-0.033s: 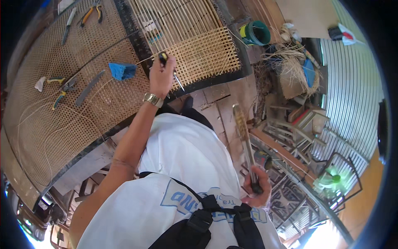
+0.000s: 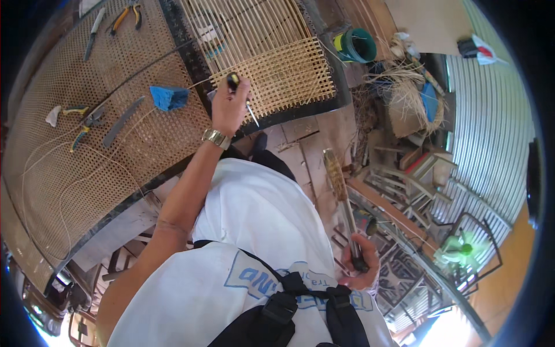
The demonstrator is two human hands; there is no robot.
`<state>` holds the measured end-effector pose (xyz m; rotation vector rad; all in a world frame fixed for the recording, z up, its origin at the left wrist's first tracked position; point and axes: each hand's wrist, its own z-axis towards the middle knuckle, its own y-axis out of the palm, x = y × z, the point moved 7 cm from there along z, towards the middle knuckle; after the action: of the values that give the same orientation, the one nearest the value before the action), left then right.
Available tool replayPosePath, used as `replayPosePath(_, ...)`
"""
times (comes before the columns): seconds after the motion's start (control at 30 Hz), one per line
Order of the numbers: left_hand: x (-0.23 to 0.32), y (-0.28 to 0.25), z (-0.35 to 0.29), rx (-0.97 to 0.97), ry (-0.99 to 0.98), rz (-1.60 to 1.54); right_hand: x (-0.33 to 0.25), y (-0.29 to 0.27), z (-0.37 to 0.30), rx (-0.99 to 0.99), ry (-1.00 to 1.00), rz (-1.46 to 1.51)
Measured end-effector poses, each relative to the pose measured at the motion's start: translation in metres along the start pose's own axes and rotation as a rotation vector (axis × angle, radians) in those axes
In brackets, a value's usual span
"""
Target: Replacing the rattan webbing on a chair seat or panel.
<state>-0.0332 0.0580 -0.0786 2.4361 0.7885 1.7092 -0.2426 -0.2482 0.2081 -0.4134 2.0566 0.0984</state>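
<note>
My left hand (image 2: 230, 110), with a gold-coloured watch on the wrist, is closed around a screwdriver (image 2: 233, 82). Its handle is black and yellow, and its metal shaft points down toward the dark frame edge beside a woven cane panel (image 2: 277, 81). Loose strands run lengthwise above the panel's tight weave. Low on the right, my right hand (image 2: 361, 263) grips the black handle of a long tool (image 2: 348, 222) with a metal shaft and a brownish, rough far end. That tool's exact kind is unclear. It is held over the floor, away from the panel.
On the cane webbing (image 2: 133, 63) at left lie a blue block-like piece (image 2: 169, 98), a curved blade (image 2: 123, 121), pliers (image 2: 87, 128), orange-handled pliers (image 2: 124, 18) and a knife (image 2: 94, 34). A green bucket (image 2: 359, 45), cane scraps (image 2: 410, 95) and a fan (image 2: 462, 248) stand right.
My left hand and the screwdriver handle have shifted slightly to the right. The tool in my right hand has swung very slightly; both grips are kept.
</note>
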Motion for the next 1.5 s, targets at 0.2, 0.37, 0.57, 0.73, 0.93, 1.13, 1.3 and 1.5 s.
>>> replayPosePath(0.2, -0.001, 0.030, -0.013, -0.022, 0.072, -0.188, 0.024, -0.030, 0.033, 0.450, 0.177, -0.121)
replayPosePath(0.37, 0.009, 0.040, -0.010, 0.020, 0.152, -0.188, 0.050, -0.023, 0.071, 0.507, 0.172, 0.066)
replayPosePath(0.57, 0.011, 0.050, -0.006, 0.044, 0.250, -0.118, 0.051, -0.023, 0.101, 0.429, 0.139, 0.054)
replayPosePath(0.73, 0.020, 0.053, -0.007, 0.043, 0.259, -0.056, 0.043, -0.030, 0.131, 0.426, 0.044, -0.091)
replayPosePath(0.93, 0.034, 0.061, -0.012, -0.009, 0.329, 0.123, 0.040, -0.035, 0.160, 0.382, -0.076, -0.205)
replayPosePath(1.13, 0.048, 0.079, -0.029, -0.095, 0.576, 0.368, 0.019, -0.012, 0.182, 0.438, -0.437, -0.806)
replayPosePath(1.3, 0.047, 0.067, -0.030, -0.025, 0.560, 0.199, 0.046, -0.019, 0.183, 0.348, -0.122, -0.526)
replayPosePath(1.5, 0.045, 0.068, -0.018, -0.029, 0.508, 0.306, 0.035, -0.014, 0.194, 0.425, -0.340, -0.598)
